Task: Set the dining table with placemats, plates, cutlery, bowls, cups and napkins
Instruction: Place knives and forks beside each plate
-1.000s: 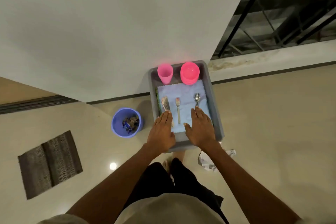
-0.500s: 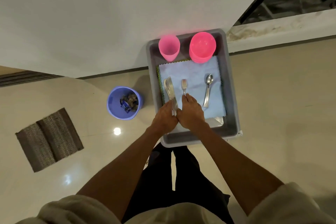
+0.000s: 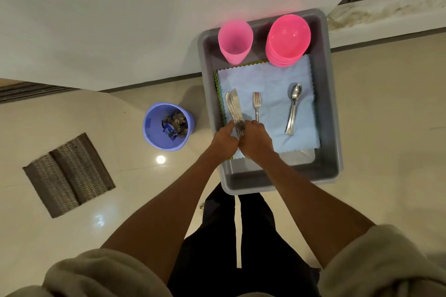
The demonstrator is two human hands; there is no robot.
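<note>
Your left hand [image 3: 223, 138] and right hand [image 3: 255, 140] meet over the near ends of the knives [image 3: 234, 106], fingers curled round their handles; the blades stick out beyond, toward the far side. The knives lie at the left of the blue cloth [image 3: 268, 84] in the tray [image 3: 330, 103], the fork [image 3: 256, 103] just right of them.

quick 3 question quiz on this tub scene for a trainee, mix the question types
1. True or false: the pink cups stand at the far end of the grey tub.
2. Which cutlery do both hands meet at? A spoons B knives C fork
3. Fill in: the cutlery lies on a light ____ cloth.

Key
1. True, beside the pink bowls.
2. B, the knives; the fork and spoons lie apart.
3. Blue.
</note>
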